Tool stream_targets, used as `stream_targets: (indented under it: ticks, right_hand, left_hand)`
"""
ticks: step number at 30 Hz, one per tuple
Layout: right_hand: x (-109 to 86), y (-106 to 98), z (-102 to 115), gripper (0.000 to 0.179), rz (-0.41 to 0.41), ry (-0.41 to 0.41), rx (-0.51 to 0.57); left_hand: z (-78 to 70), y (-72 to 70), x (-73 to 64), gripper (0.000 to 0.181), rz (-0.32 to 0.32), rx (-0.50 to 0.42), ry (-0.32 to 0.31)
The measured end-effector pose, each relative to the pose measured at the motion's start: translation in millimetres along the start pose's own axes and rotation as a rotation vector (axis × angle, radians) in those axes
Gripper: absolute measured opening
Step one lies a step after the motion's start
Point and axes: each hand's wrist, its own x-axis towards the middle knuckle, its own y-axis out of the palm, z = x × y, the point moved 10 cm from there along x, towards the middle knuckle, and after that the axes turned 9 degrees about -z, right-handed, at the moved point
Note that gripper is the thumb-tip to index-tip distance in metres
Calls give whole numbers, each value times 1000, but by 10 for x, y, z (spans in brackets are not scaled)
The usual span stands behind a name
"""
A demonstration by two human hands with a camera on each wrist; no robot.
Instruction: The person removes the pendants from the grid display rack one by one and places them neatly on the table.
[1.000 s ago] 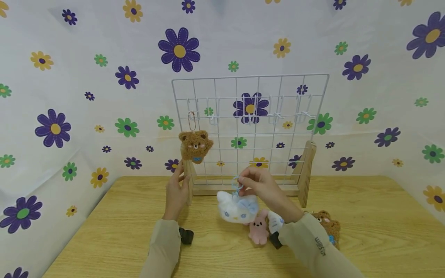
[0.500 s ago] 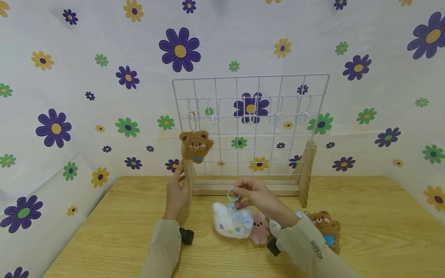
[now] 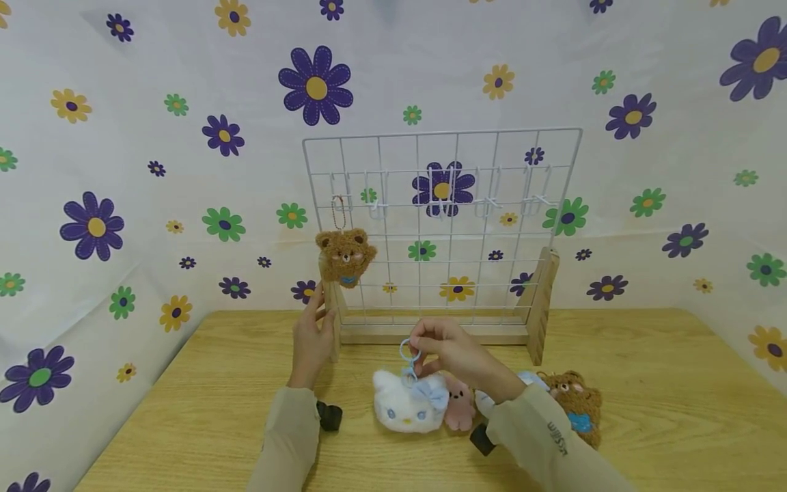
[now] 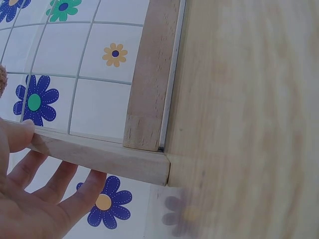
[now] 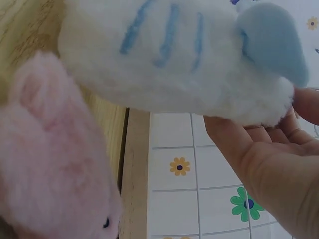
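Note:
In the head view my right hand (image 3: pixel 451 350) pinches the light blue ring clasp (image 3: pixel 410 352) of a white cat plush keychain (image 3: pixel 402 410) with a blue bow. The cat hangs at or just above the table, just left of a pink plush (image 3: pixel 460 404); contact with the table is unclear. My left hand (image 3: pixel 312 342) grips the left wooden upright (image 4: pixel 99 155) of a white wire grid rack (image 3: pixel 458 236), thumb on one side and fingers on the other. Close to the right wrist camera, a white plush with blue stripes (image 5: pixel 169 59) partly covers the right hand.
A brown bear plush (image 3: pixel 346 258) hangs by a bead chain at the grid's left. Several white hooks (image 3: pixel 488 201) line the grid's upper part. Another brown bear (image 3: pixel 576 406) lies right of my right sleeve. The wooden table (image 3: pixel 184 417) meets a flowered backdrop (image 3: pixel 246 171).
My right hand has lowered the cat plush toward the table and slightly left. My left hand has stayed on the upright.

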Motion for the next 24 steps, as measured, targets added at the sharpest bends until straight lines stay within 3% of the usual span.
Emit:
stream_targets:
  ticks: [11,20,24]
  right_hand:
    - [18,-13,-50,15,-51,2,-114]
    - [78,-27,3,13,-90,-150,-368]
    - [75,-44,4,14,-104,-167,-443]
  left_hand:
    - [7,-3,3,58,1,-1,-16]
    - [10,-4,6,58,4,-9,-15]
    - [12,-5,7,58,0,-13,-15]
